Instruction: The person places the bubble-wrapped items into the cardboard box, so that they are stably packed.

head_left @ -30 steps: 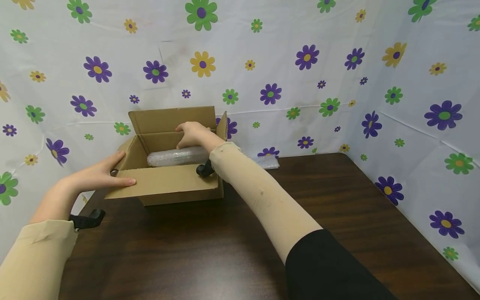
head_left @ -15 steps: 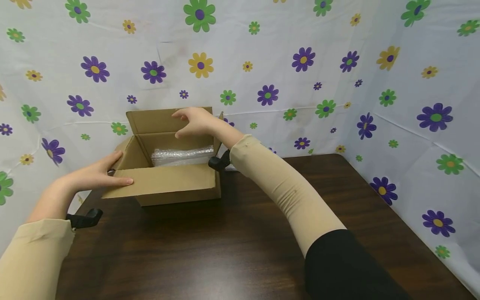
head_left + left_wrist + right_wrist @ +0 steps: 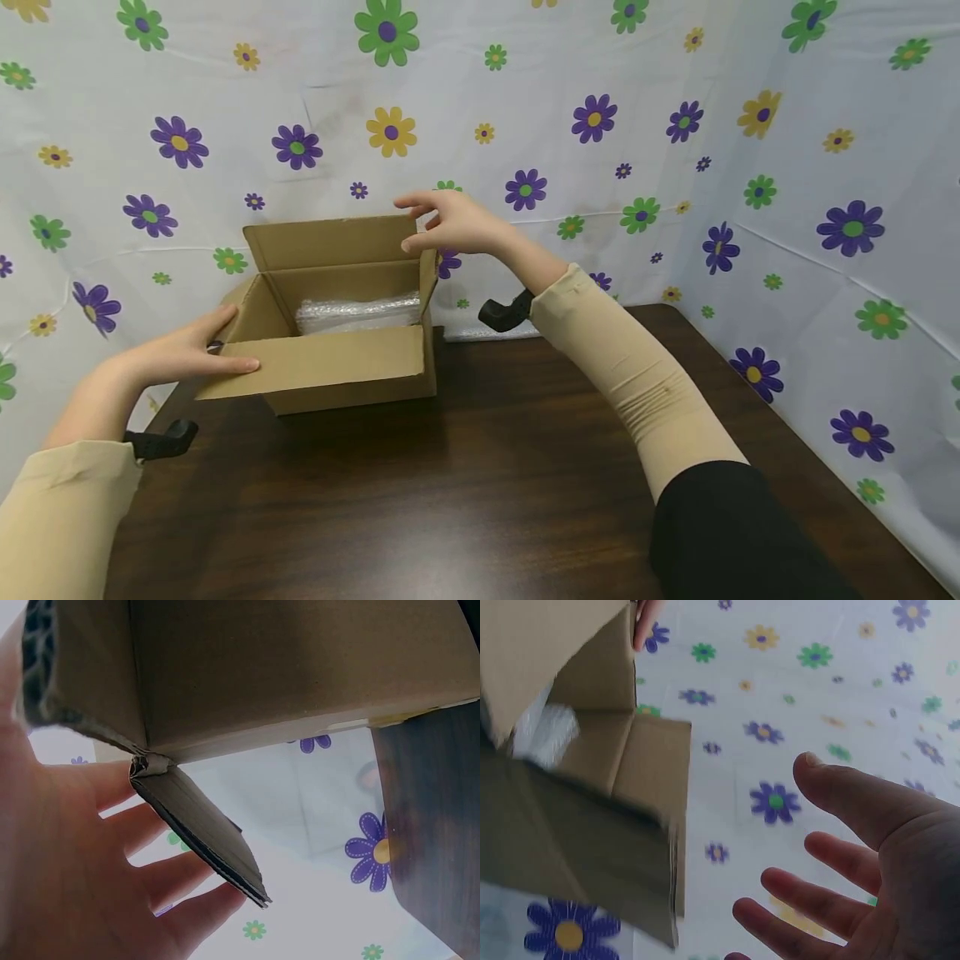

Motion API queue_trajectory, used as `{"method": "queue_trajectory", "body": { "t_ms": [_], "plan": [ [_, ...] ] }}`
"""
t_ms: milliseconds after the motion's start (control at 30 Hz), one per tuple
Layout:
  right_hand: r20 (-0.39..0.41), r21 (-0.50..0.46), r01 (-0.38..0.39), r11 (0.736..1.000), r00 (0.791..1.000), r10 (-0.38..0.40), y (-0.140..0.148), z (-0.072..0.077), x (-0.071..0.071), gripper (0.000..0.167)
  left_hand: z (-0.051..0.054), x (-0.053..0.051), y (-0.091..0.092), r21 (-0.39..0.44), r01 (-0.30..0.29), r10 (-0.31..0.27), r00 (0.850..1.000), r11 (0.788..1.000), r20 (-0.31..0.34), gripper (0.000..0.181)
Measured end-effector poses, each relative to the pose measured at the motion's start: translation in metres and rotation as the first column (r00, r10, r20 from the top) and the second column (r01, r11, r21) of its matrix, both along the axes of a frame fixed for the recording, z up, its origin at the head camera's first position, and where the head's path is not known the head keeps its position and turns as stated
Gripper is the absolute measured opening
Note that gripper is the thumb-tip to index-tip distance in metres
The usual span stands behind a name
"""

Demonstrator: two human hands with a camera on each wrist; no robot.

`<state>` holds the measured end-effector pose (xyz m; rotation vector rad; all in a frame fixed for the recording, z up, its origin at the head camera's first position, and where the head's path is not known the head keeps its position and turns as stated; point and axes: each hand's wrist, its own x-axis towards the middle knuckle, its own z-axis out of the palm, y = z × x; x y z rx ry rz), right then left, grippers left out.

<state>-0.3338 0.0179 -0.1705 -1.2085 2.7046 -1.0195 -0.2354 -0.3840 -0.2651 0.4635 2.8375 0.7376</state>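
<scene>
An open cardboard box (image 3: 352, 392) sits at the back left of the table with its flaps spread. Inside lies a clear bubble-wrapped bundle (image 3: 358, 312); what is within the wrap cannot be told. My left hand (image 3: 176, 350) holds the box's front left corner, thumb over the front flap (image 3: 337, 358) and fingers behind the side flap (image 3: 210, 832). Beyond the box's right side, my right hand (image 3: 461, 221) hovers in the air, nothing in its fingers. In the right wrist view its fingers (image 3: 810, 900) are spread, apart from the box.
A flat piece of bubble wrap (image 3: 491, 333) lies on the dark wooden table (image 3: 525, 467), behind and right of the box. A white flowered cloth (image 3: 480, 100) hangs along the back and right side.
My right hand has risen out of the box and moved right, past its right flap. The wrapped bundle stays inside. My left hand keeps its place on the corner.
</scene>
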Motion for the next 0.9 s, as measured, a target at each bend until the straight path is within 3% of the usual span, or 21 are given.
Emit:
{"method": "queue_trajectory", "body": {
  "t_ms": [200, 333, 500, 900],
  "plan": [
    [0.036, -0.019, 0.075, 0.997, 0.997, -0.074, 0.039, -0.008, -0.006, 0.064, 0.000, 0.000, 0.001, -0.004, 0.002, -0.002, 1.000, 1.000, 0.004, 0.104],
    [0.063, 0.013, 0.131, 0.991, 0.989, -0.132, 0.061, -0.024, -0.014, 0.064, 0.000, 0.000, 0.000, -0.006, 0.002, -0.002, 1.000, 1.000, 0.005, 0.104],
    [0.067, 0.040, 0.146, 0.988, 0.987, -0.148, 0.082, -0.060, -0.026, 0.066, 0.000, 0.000, 0.000, -0.011, 0.000, 0.000, 1.000, 1.000, 0.000, 0.103],
    [-0.024, 0.055, 0.166, 0.985, 0.986, -0.165, 0.109, -0.143, -0.045, 0.073, -0.002, 0.000, -0.002, -0.015, -0.002, 0.001, 1.000, 1.000, -0.008, 0.103]
  ]
}}
